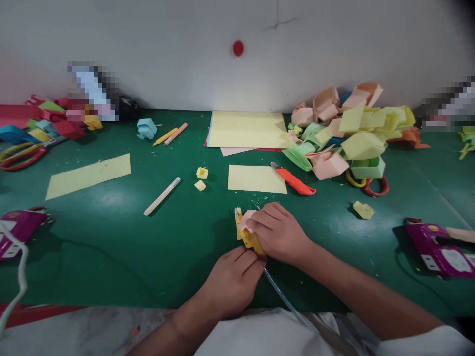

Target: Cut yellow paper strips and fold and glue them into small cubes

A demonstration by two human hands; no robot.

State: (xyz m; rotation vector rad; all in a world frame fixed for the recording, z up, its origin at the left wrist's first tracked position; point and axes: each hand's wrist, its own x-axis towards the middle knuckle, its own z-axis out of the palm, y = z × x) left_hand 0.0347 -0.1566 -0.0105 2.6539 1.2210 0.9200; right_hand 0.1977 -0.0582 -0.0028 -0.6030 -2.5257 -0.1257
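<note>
My left hand (237,277) is closed at the near end of a yellow tool (250,241) with a grey metal tip; my fingers hide much of it, and I cannot tell its kind. My right hand (282,231) lies over the tool from the right, its fingers closed on a small folded pink paper piece (249,218). Under the tip is a narrow pale yellow paper strip (238,230). From between my hands a clear bluish cord (282,294) runs down towards my lap. Just beyond are a pale yellow paper sheet (254,179) and an orange paper cutter (295,181).
Folded paper pieces (356,133) heap at the back right, with scissors handles (376,187) beneath. Paper sheets (248,129) lie against the wall. A pale stick (162,196) and two tiny yellow paper pieces (201,173) lie left. Purple devices (440,247) flank both sides.
</note>
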